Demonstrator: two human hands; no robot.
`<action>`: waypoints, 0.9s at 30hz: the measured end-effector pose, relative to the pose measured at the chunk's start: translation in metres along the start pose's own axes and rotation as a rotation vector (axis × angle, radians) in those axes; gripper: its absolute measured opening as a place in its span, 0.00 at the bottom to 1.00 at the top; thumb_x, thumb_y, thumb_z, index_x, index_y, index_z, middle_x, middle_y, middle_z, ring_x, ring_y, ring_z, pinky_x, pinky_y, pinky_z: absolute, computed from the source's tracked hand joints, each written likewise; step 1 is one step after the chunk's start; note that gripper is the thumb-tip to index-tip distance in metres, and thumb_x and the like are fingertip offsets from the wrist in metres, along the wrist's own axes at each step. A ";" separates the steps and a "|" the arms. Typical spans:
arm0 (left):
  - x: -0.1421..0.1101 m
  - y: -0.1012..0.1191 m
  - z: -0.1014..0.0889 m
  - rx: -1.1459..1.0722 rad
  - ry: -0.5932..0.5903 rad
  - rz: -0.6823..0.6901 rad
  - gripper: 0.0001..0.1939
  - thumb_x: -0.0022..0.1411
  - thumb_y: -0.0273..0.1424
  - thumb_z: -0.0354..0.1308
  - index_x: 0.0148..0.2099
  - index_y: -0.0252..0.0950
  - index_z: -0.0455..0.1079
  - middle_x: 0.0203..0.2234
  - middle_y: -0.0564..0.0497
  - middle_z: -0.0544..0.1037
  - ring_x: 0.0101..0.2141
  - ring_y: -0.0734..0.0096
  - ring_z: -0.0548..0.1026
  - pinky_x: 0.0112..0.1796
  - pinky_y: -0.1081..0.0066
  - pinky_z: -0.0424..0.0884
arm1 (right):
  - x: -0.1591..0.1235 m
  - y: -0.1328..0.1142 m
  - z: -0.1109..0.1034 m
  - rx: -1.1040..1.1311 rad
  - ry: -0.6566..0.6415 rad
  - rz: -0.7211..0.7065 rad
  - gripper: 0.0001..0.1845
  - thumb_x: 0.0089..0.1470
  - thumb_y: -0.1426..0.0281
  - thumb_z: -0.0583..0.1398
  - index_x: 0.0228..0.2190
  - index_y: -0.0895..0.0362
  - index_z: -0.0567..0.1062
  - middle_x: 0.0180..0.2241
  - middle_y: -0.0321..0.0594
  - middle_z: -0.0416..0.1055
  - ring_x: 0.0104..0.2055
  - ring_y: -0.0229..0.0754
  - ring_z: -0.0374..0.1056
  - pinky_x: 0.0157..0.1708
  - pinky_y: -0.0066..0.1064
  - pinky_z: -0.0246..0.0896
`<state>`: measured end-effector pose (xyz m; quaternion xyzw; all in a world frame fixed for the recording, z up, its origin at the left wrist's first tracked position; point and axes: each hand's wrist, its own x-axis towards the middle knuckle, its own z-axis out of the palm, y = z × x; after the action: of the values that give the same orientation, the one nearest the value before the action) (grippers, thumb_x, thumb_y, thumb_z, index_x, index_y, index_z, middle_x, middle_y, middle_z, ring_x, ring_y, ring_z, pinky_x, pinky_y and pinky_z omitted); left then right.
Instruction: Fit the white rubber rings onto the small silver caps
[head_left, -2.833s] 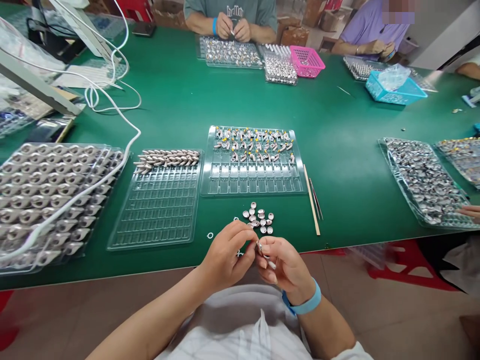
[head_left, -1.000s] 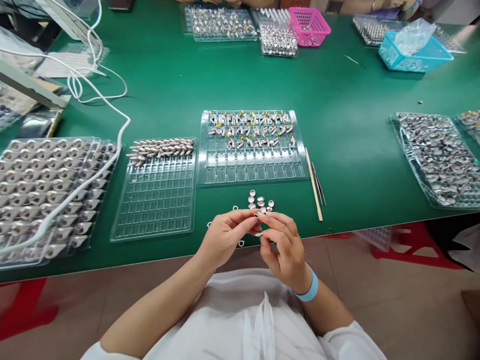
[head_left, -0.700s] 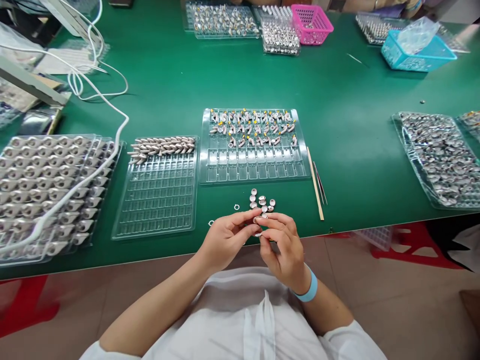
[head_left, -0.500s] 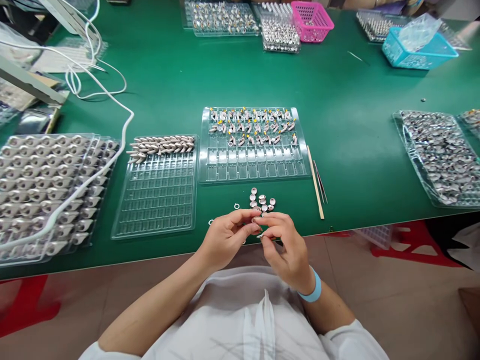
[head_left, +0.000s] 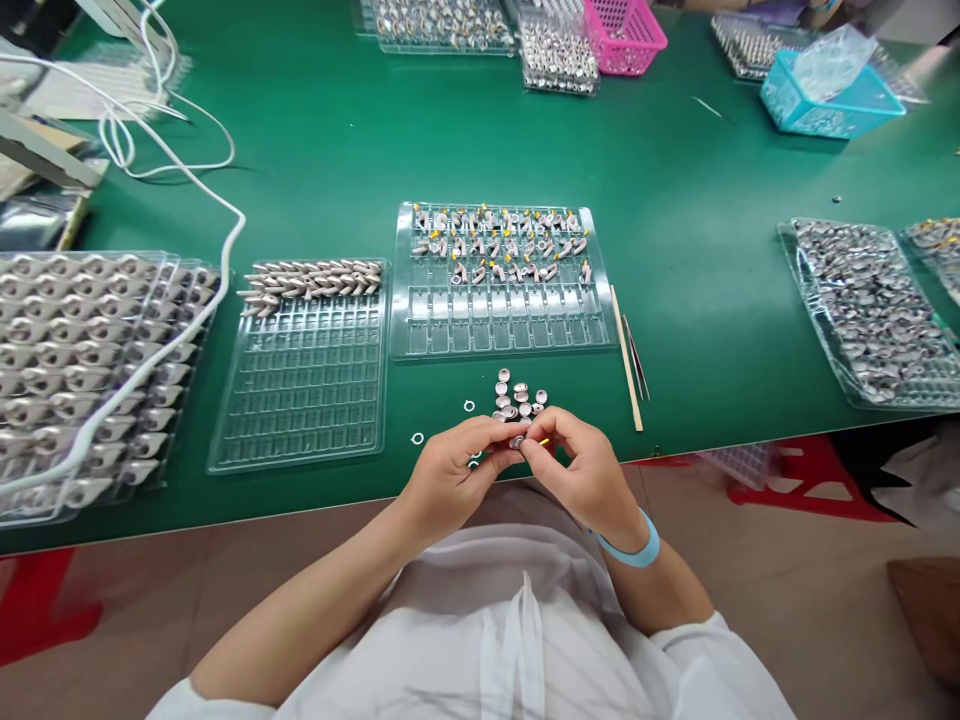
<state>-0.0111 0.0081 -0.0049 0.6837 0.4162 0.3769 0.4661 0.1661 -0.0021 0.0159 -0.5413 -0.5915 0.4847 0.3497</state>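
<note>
My left hand pinches a small round metal part between thumb and fingertips, just above the front edge of the green table. From the other side, my right hand closes its thumb and fingers on the same part. A yellow tip sticks out by the right fingers; whether it belongs to the part I cannot tell. Right behind the fingertips lies a loose group of round metal caps. Thin white rings lie left of them, some partly hidden by my left hand.
A clear tray with curved, yellow-tipped pieces sits behind the caps. Left of it are a half-filled tray and stacked trays of grey parts. Tweezers and a wooden stick lie right. A white cable crosses the left side.
My right hand has turned and moved in against the part at the left fingertips. The yellow tip now shows; a small white piece seen earlier at the right fingers no longer does. The view shifted slightly.
</note>
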 end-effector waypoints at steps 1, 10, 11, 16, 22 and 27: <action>0.000 0.000 0.000 0.009 0.013 0.006 0.14 0.63 0.24 0.60 0.50 0.41 0.76 0.35 0.52 0.81 0.34 0.73 0.77 0.38 0.75 0.73 | 0.000 0.000 0.000 0.022 -0.009 0.021 0.04 0.56 0.71 0.58 0.29 0.55 0.68 0.28 0.34 0.67 0.30 0.36 0.63 0.31 0.28 0.60; -0.003 -0.002 -0.001 0.071 0.046 -0.027 0.10 0.63 0.27 0.60 0.47 0.39 0.76 0.34 0.51 0.81 0.32 0.72 0.78 0.36 0.74 0.74 | 0.002 0.001 -0.002 0.020 -0.055 0.054 0.06 0.57 0.70 0.57 0.28 0.55 0.67 0.27 0.33 0.66 0.28 0.35 0.61 0.29 0.28 0.58; -0.002 -0.002 -0.001 0.074 0.041 -0.023 0.10 0.63 0.26 0.60 0.47 0.39 0.76 0.33 0.51 0.81 0.31 0.72 0.78 0.35 0.74 0.74 | 0.002 0.001 -0.002 0.011 -0.057 0.051 0.06 0.57 0.70 0.57 0.28 0.55 0.67 0.27 0.33 0.66 0.28 0.35 0.61 0.29 0.28 0.57; -0.002 -0.001 -0.001 0.098 0.018 -0.009 0.10 0.63 0.27 0.59 0.47 0.39 0.76 0.33 0.50 0.81 0.32 0.71 0.77 0.35 0.73 0.74 | 0.002 0.000 -0.003 -0.059 -0.073 0.040 0.06 0.57 0.71 0.57 0.28 0.55 0.67 0.26 0.33 0.64 0.27 0.35 0.59 0.27 0.28 0.55; 0.000 0.001 -0.001 0.110 0.013 0.033 0.11 0.63 0.25 0.58 0.47 0.39 0.76 0.32 0.50 0.81 0.32 0.71 0.77 0.35 0.73 0.74 | 0.004 0.001 -0.005 -0.103 -0.094 0.015 0.06 0.57 0.71 0.56 0.27 0.55 0.67 0.25 0.33 0.64 0.26 0.34 0.57 0.25 0.27 0.53; -0.001 0.001 -0.001 0.123 0.013 0.092 0.12 0.64 0.24 0.57 0.48 0.39 0.76 0.34 0.49 0.82 0.32 0.71 0.77 0.36 0.73 0.74 | 0.006 0.005 -0.007 -0.071 -0.131 0.050 0.06 0.57 0.70 0.57 0.28 0.55 0.67 0.26 0.33 0.65 0.27 0.35 0.59 0.26 0.27 0.53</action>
<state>-0.0120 0.0077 -0.0038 0.7270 0.4098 0.3760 0.4027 0.1728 0.0050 0.0124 -0.5350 -0.6164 0.5064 0.2783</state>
